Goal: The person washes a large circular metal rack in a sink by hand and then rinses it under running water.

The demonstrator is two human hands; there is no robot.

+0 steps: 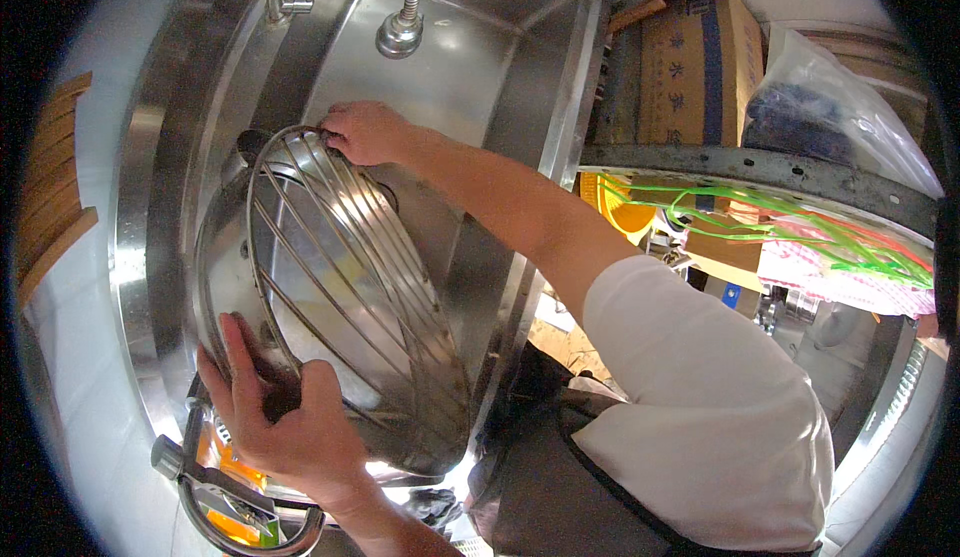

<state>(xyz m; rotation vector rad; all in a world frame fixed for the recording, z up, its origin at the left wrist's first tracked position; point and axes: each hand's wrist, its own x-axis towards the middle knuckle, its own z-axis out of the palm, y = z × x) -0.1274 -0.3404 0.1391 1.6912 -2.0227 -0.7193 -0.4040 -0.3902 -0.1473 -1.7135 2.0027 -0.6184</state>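
Observation:
A rounded metal wire guard (pixel 251 227), its bars running lengthwise, is tilted over a stainless steel sink (pixel 442 69). Behind its bars and along its left side shows a curved sheet-metal wall (pixel 225 279); I cannot tell whether the two are one piece. My left hand (pixel 281 414) grips the near left edge, thumb on the guard's rim and fingers spread over the metal wall. At the far end, my right hand (pixel 367 133) has its fingers curled on the guard's top edge, fingertips partly hidden.
A flexible-neck faucet head (pixel 400 36) hangs over the sink, beside another tap (pixel 281 6). On the right, a metal shelf (pixel 750 171) bears a cardboard box (pixel 675 69) and a clear plastic bag (pixel 840 107). A bent metal tube (pixel 191 508) stands at lower left.

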